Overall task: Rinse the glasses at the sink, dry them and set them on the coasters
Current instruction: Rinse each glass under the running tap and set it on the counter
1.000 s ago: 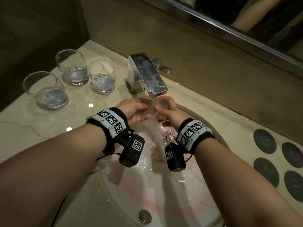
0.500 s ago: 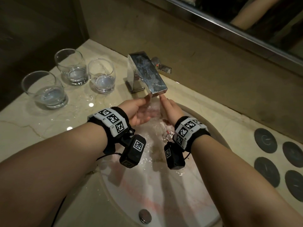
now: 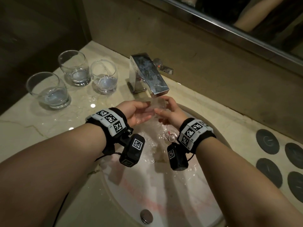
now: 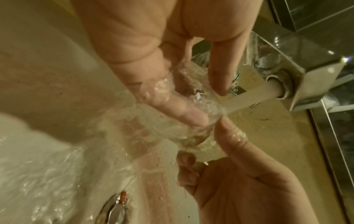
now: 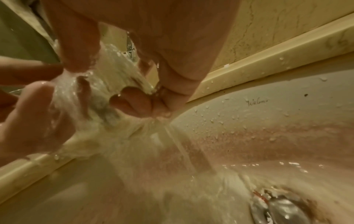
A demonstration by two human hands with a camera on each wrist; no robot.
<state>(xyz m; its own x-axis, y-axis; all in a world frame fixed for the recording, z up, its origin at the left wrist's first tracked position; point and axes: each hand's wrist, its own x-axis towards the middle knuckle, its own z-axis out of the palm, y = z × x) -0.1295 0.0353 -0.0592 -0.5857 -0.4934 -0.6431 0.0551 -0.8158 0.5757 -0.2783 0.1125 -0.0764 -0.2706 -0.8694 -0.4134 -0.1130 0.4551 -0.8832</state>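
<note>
A clear glass point(image 3: 156, 104) lies tilted under the running chrome faucet point(image 3: 147, 74), above the white sink basin point(image 3: 164, 190). My left hand point(image 3: 139, 110) grips one end with thumb and fingers. My right hand point(image 3: 172, 110) holds the other end with curled fingers. In the left wrist view water pours over the glass point(image 4: 184, 133) between my left hand point(image 4: 205, 104) and right hand point(image 4: 206, 142). The right wrist view shows the glass point(image 5: 99, 84) blurred by the stream. Three more glasses point(image 3: 49, 90) point(image 3: 75, 68) point(image 3: 105, 77) stand upright on the counter at the left. Several dark round coasters point(image 3: 267, 141) lie at the right.
The marble counter point(image 3: 24, 122) is wet near the glasses. A wall and a mirror edge point(image 3: 229, 30) rise just behind the faucet. The drain point(image 3: 171, 137) sits below my hands, and a round metal knob point(image 3: 146, 216) is on the near rim.
Both hands stayed under the spout and turned the glass in the stream. Half a second ago the fingers were spread wider; now they close round the glass again.
</note>
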